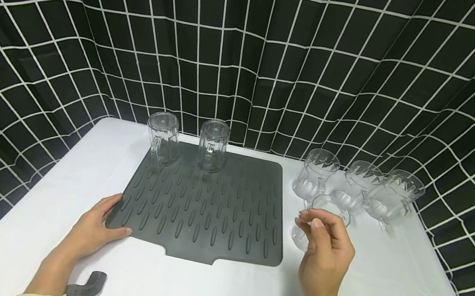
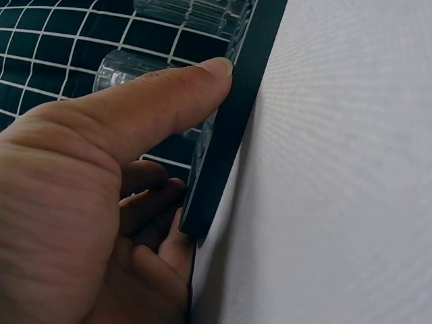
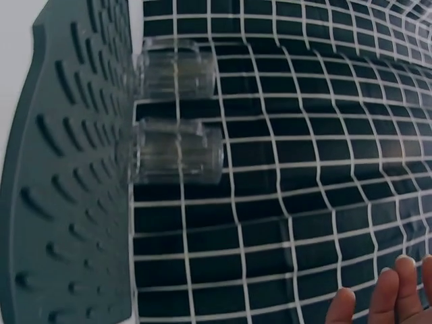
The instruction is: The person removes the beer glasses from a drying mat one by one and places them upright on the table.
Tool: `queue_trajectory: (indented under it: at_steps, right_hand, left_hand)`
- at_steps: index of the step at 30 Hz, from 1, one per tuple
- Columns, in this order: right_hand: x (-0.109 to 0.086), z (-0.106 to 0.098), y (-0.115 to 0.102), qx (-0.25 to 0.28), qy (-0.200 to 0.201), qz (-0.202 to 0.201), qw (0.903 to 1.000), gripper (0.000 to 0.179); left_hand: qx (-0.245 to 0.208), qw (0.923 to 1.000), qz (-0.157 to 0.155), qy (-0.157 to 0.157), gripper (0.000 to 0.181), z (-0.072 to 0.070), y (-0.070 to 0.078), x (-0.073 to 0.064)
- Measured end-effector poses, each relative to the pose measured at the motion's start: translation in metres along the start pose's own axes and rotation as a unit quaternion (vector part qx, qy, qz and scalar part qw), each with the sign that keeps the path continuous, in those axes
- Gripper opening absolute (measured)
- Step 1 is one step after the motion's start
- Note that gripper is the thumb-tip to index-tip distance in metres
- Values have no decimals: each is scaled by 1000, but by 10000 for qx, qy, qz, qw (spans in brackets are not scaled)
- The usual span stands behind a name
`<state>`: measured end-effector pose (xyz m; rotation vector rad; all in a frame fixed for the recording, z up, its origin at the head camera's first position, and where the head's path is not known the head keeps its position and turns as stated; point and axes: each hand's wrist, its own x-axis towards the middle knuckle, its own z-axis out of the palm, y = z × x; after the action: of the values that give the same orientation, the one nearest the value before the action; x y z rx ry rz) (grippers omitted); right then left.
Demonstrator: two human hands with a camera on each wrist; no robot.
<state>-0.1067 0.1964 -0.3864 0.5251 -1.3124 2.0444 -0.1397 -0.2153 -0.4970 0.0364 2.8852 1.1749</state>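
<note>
Two clear, round glass mugs point(image 1: 213, 146) stand at the back of a flat, dark grey, bumpy mat point(image 1: 243, 196) in the middle of the frame, and the left hand point(image 1: 92, 228) holds its lower left corner between thumb and fingers. On the right, the half-open right hand point(image 1: 327, 254) has loosely bent fingers near another clear glass mug point(image 1: 299, 239), but I cannot tell if they touch.
</note>
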Motion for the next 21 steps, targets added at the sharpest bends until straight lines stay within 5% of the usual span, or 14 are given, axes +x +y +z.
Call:
queue_trajectory:
  at_steps: [14, 21]
  right_hand:
    - [12, 34, 33, -1080, -579, 1194, 9853, 24]
    - [17, 41, 49, -1100, -809, 1629, 9772, 25]
  left_hand:
    - [83, 10000, -37, 19, 98, 0, 3, -1]
    - [52, 9999, -114, -39, 99, 0, 3, -1]
